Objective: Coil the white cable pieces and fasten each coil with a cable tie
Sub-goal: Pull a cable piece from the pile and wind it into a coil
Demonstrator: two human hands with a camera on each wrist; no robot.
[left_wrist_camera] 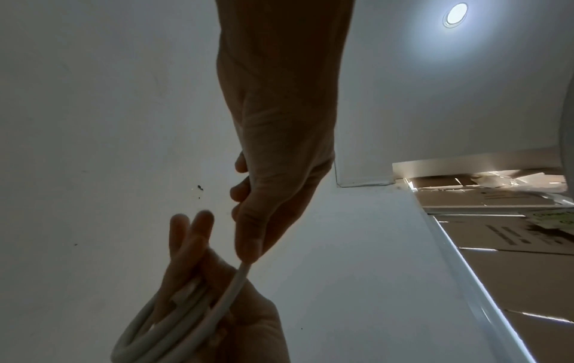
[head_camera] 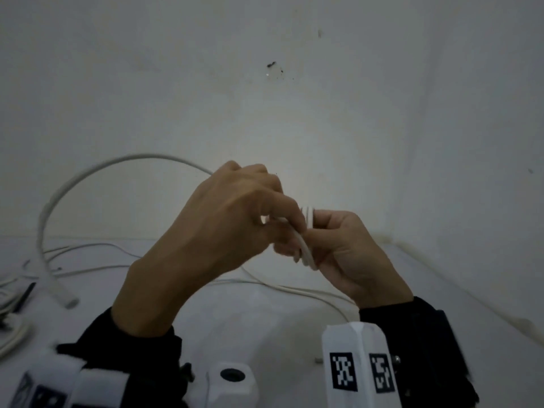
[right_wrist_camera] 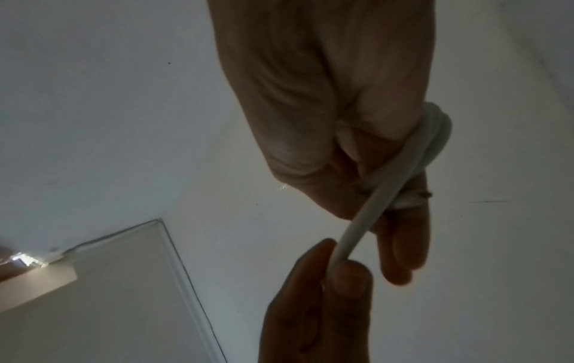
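Lying on table [head_camera: 265, 319], behind and left of the fingers: thick white cable arc [head_camera: 88, 172], thin loose leads [head_camera: 294, 288]. Clenching around small white cable coil [head_camera: 307, 245]: right hand [head_camera: 350, 254], held above table. Pinching coil's free end between fingertips: left hand [head_camera: 232, 219], just beside right fingers.

Dim, grainy frames; a round ceiling lamp [left_wrist_camera: 455, 14] glares, leaving the hands soft, backlit and shadowed.
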